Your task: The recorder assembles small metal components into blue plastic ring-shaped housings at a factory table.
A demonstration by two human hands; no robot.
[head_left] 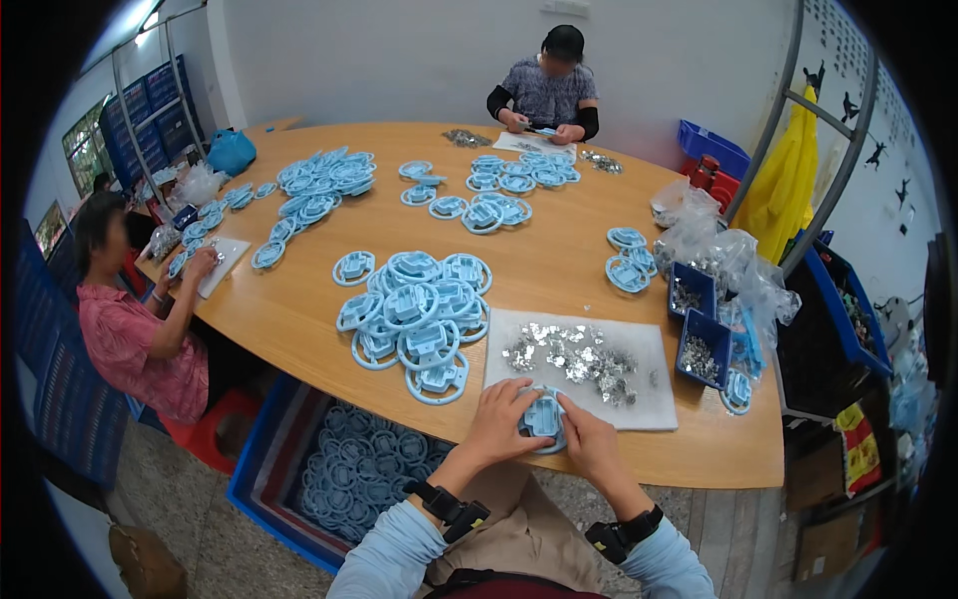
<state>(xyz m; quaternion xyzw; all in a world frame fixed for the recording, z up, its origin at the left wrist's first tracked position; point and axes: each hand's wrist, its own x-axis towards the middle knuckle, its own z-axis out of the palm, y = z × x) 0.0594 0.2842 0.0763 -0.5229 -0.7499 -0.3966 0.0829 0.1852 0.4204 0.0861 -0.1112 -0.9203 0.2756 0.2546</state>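
A round light-blue plastic part [542,417], shaped like a small steering wheel with a box-like middle, is held at the near edge of a white board [649,349]. My left hand [495,419] grips its left side, and my right hand [593,439] closes on its right side with the thumb near the rim. Just beyond my hands, small shiny metal plates [574,357] lie scattered over the board. To the left of the board is a heap of similar light-blue parts [414,299].
Two dark blue bins [705,349] of small metal pieces stand right of the board, beside clear plastic bags [733,255]. A blue crate [264,499] full of light-blue parts is below the table at left. Two people [549,95] work across the table and at left.
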